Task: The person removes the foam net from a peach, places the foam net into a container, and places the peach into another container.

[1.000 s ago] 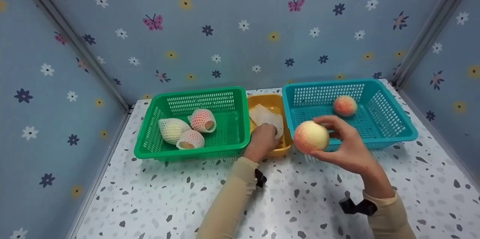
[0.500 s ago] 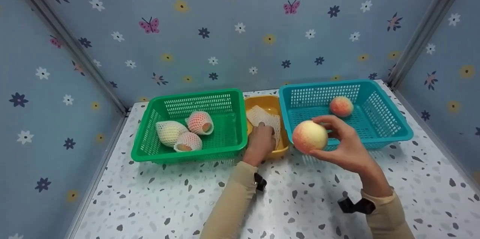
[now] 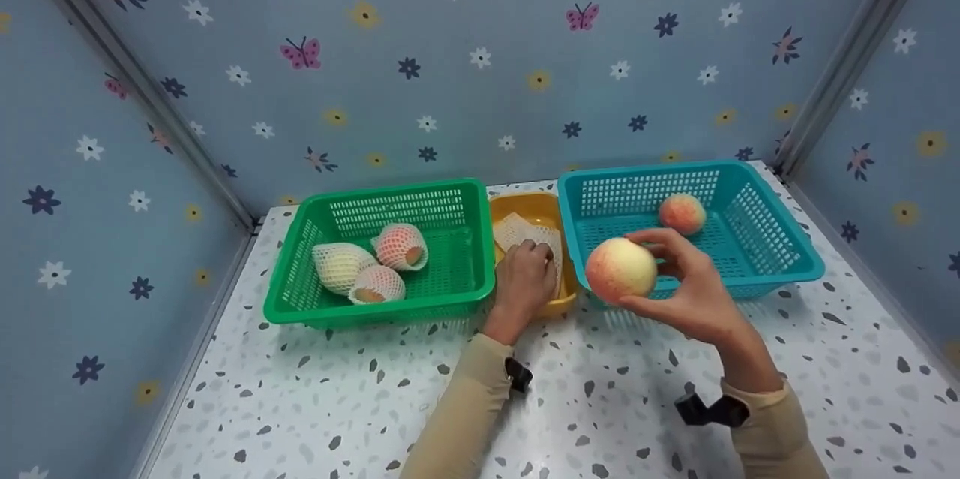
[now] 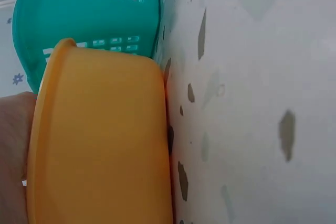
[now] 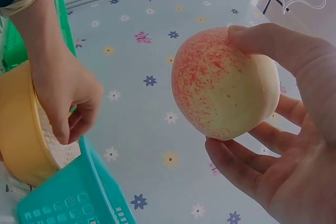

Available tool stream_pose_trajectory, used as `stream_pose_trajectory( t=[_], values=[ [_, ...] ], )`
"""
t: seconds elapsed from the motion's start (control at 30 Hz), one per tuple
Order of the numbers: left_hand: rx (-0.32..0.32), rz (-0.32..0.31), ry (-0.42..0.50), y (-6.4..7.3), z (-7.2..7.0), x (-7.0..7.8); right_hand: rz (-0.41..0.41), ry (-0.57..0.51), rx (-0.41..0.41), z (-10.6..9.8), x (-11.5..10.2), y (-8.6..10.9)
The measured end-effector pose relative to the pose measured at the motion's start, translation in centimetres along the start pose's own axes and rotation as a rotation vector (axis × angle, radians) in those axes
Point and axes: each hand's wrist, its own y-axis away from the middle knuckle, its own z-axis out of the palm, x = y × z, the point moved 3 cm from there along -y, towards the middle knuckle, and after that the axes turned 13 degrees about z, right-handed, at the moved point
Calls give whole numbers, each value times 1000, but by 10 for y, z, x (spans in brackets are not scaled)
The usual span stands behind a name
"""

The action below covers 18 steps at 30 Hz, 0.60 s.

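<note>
My right hand point(image 3: 694, 291) holds a peach point(image 3: 621, 270) between thumb and fingers, raised over the front left corner of the blue basket point(image 3: 765, 285). The right wrist view shows this peach point(image 5: 226, 82) bare, pale yellow with red speckles. My left hand point(image 3: 523, 280) reaches into the yellow bin point(image 3: 525, 201), its fingers curled onto a white foam net sleeve point(image 3: 517, 230). Seen from the right wrist, the left hand's fingertips point(image 5: 64, 136) meet the net; their exact grip is partly hidden. In the left wrist view the bin's wall point(image 4: 105, 135) covers most of the hand.
To the left, a green basket point(image 3: 375, 310) contains 3 peaches in foam nets, one of them a netted peach point(image 3: 401, 246). Another bare peach point(image 3: 682, 214) lies in the blue basket. All containers stand on a speckled white table point(image 3: 337, 404) before a flowered wall panel point(image 3: 450, 28).
My left hand has shifted slightly to the left and up within the yellow bin, still at the foam nets. My right hand and its peach stay almost where they were.
</note>
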Motion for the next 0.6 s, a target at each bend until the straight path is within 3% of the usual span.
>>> stream_pose_trajectory(
  t=[0.1,0.2,0.37,0.6],
  values=[
    [39,26,39,2,-6,8,5,-2,15,-1,1,0],
    [76,62,138,4,-14,19,17,12,25,-1,1,0],
    [96,139,233,4,-27,37,18,21,28,-2,3,-2],
    [4,234,284,5,-30,53,12,9,37,-6,9,-1]
  ],
)
